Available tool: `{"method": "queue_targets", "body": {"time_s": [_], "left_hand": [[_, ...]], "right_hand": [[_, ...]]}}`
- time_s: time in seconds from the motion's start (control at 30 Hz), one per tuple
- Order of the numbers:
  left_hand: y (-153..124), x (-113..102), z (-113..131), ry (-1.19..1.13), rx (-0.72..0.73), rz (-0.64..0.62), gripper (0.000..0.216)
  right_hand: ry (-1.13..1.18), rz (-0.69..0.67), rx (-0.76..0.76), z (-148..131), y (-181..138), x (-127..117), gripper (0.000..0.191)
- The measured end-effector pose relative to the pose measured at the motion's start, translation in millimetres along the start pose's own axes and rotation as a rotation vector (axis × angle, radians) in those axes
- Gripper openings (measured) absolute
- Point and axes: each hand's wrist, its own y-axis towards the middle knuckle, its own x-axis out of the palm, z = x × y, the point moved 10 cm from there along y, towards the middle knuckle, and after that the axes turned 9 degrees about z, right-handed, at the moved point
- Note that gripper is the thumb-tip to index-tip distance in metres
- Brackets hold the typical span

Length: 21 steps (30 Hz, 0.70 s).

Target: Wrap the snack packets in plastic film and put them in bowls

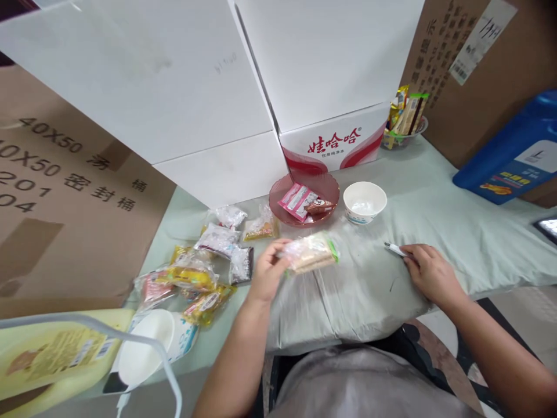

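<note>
My left hand is closed on one end of a wrapped snack pack, held over the cloth-covered table. The pack has a clear wrapper, a pale tan filling and a bright green end; it looks slightly blurred. My right hand rests near the table's front edge, its fingers around a slim white pen-like tool with a dark tip pointing left. Beyond the left hand stands a pink translucent bowl with pink and brown packets in it. To its right is a white paper bowl.
Several wrapped snacks lie at the left, near paper bowls, a yellow bottle and a grey cable. White boxes line the back. A snack-filled clear bowl and blue bottle stand at the right.
</note>
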Motion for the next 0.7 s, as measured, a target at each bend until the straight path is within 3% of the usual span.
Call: {"method": "queue_targets", "body": {"time_s": [0.07, 0.13, 0.3, 0.5, 0.6, 0.7], "left_hand": [[-16, 33, -21, 0.071, 0.002, -0.135, 0.010], [-26, 49, -28, 0.162, 0.094, -0.165, 0.007], [-34, 53, -18, 0.315, 0.330, -0.147, 0.008], [-32, 50, -12, 0.361, 0.368, -0.126, 0.016], [-31, 50, -13, 0.317, 0.352, -0.150, 0.014], [-28, 46, -17, 0.243, 0.286, -0.154, 0.004]], "right_hand": [[0.078, -0.024, -0.006, -12, 0, 4, 0.026], [0.159, -0.063, -0.012, -27, 0, 8, 0.025], [0.396, -0.170, -0.043, -86, -1, 18, 0.021], [0.517, -0.246, -0.223, -162, -1, 30, 0.026], [0.379, -0.262, -0.279, -170, 4, 39, 0.027], [0.239, -0.242, -0.271, -148, 12, 39, 0.027]]}}
